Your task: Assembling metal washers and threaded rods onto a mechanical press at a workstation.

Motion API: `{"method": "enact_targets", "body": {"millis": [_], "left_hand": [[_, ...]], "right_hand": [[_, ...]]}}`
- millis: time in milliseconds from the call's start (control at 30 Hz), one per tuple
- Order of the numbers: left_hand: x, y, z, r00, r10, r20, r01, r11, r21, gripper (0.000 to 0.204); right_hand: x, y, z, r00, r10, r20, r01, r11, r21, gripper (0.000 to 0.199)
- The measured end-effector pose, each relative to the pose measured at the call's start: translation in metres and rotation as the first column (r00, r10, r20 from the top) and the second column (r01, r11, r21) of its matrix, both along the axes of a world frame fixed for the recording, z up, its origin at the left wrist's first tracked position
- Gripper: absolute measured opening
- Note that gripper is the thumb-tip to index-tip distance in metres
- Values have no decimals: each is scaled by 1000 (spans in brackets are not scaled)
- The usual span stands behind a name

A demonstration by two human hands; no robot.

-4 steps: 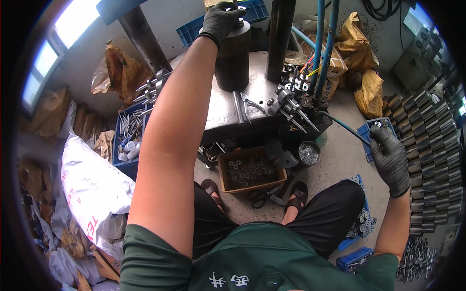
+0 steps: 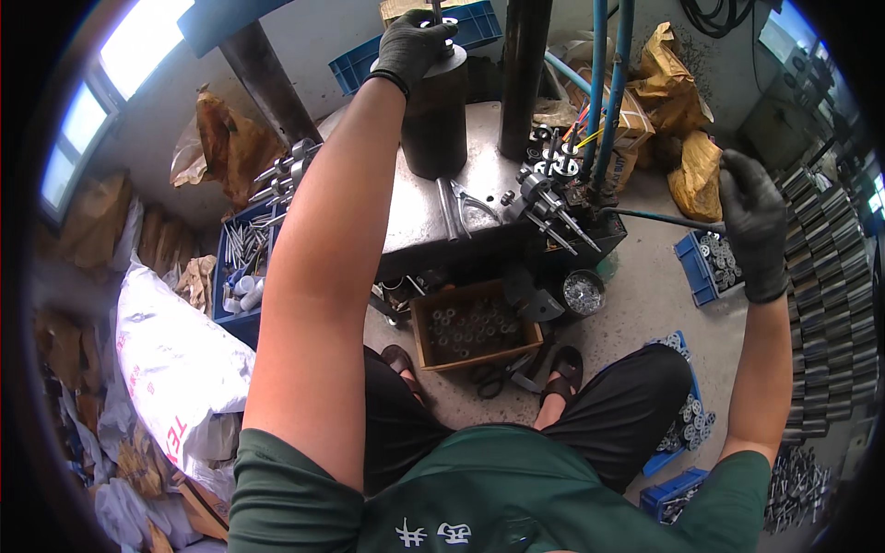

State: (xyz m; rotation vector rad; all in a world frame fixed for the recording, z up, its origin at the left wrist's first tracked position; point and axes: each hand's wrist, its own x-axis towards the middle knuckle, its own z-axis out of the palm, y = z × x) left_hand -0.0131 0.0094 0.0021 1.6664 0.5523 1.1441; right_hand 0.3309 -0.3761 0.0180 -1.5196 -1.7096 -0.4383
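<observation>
My left hand (image 2: 412,46), in a dark glove, reaches to the top of an upright dark steel cylinder (image 2: 436,129). Its fingers close round a thin metal rod (image 2: 437,11) standing there with pale rings beside it; the hand hides part of the rod. At the right my gloved right hand (image 2: 754,226) is on the end of a long dark lever (image 2: 659,218), which runs out from the press table (image 2: 406,217). Its grip is partly hidden. On the table, a metal tube (image 2: 447,210) and pliers-like handles (image 2: 477,207) lie before the cylinder.
Shafts with round metal heads (image 2: 544,207) stand at the table's right, near blue hoses (image 2: 608,101). Below is a wooden box (image 2: 419,336) of small rings. Blue bins (image 2: 696,276) of metal parts and stacked tubes (image 2: 825,304) are at the right. A white sack (image 2: 175,359) lies left.
My right hand has moved up and slightly right, and the lever's outer end has swung up with it. My left hand stays on the rod above the cylinder.
</observation>
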Motion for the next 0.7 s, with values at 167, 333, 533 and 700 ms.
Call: {"method": "enact_targets", "body": {"millis": [167, 333, 533, 700], "left_hand": [[11, -12, 4, 886, 443, -136, -414, 889, 199, 52], [14, -12, 5, 763, 575, -295, -464, 805, 369, 61], [-7, 8, -1, 878, 444, -179, -383, 876, 294, 51], [23, -95, -13, 851, 523, 42, -407, 607, 683, 39]], "right_hand": [[33, 84, 38, 993, -103, 60, 104, 994, -18, 31], [47, 129, 56, 965, -246, 86, 255, 959, -123, 50], [35, 138, 56, 950, -246, 190, 269, 957, -109, 58], [33, 116, 58, 900, -411, 149, 436, 862, -257, 47]]}}
